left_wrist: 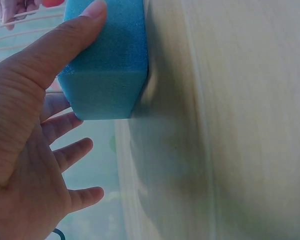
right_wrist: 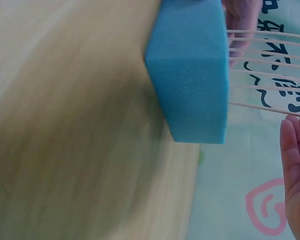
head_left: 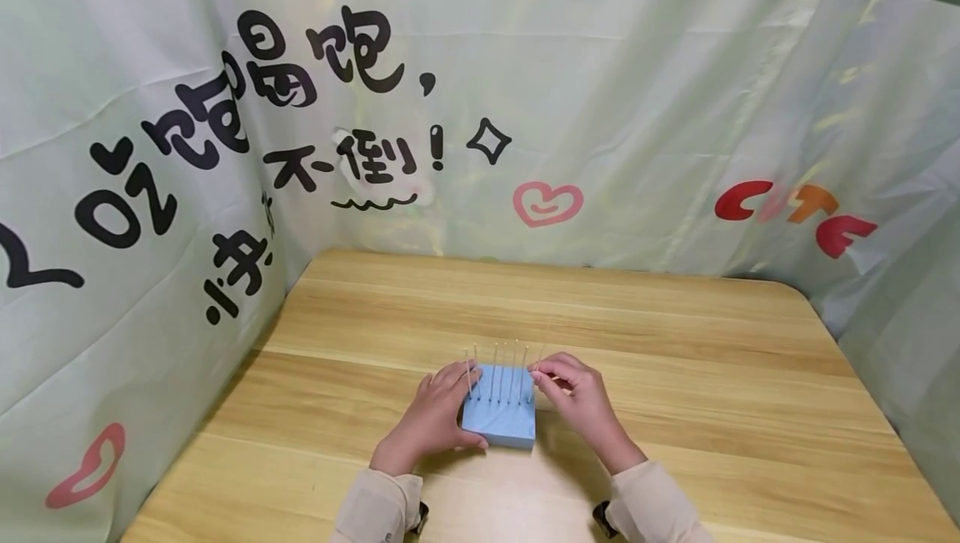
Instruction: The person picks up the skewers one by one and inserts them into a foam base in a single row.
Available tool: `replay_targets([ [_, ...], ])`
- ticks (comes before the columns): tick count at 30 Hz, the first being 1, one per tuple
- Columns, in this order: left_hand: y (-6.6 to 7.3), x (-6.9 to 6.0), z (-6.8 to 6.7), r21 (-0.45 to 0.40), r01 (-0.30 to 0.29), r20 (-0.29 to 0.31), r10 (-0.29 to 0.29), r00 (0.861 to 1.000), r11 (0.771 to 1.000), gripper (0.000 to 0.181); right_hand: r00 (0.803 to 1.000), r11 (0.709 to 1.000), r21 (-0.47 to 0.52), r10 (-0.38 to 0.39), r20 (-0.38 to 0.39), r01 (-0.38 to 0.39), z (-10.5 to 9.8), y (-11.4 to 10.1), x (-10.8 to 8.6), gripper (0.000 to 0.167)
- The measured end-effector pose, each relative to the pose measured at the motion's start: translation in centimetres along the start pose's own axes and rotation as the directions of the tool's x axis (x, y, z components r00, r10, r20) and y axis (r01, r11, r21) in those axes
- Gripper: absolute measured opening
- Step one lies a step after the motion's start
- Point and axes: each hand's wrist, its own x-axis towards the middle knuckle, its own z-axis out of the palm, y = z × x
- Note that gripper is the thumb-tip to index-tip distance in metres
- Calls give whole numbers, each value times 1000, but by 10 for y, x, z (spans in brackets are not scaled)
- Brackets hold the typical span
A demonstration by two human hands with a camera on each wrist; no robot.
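Note:
A blue foam block (head_left: 498, 424) sits on the table, with several thin sticks (head_left: 494, 376) standing upright in a row across its top. My left hand (head_left: 433, 414) holds the block from the left. In the left wrist view its thumb (left_wrist: 75, 37) presses on the block's near face, while some other fingers spread loose past the side. At the right end of the row, my right hand (head_left: 579, 390) pinches a thin stick (right_wrist: 260, 107) by its upper part. That stick's lower end meets the block's top; how deep it goes cannot be told.
The wooden table (head_left: 675, 409) spreads around the block on every side. Printed fabric curtains (head_left: 637, 126) hang along its back and sides. A dark band (head_left: 604, 518) shows at the right wrist, by the beige sleeve (head_left: 654, 505).

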Motion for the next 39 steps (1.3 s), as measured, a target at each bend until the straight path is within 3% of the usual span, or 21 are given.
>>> replay_targets([
  [12,2,-4,0,-4,-2,4,2,1000,1000,103,998,999,-34,-8,55,10,7,7,-20,12],
  [25,1,-5,-1,-16,-3,3,3,1000,1000,103,998,997,-73,6,62,-1,8,6,-20,12],
  [31,1,-4,0,-26,2,8,-2,1000,1000,104,997,999,-42,37,73,-34,5,7,-23,18],
  [39,1,-4,-4,-22,12,5,-12,1000,1000,104,1000,1000,-22,19,-16,-19,-18,5,-16,23],
])
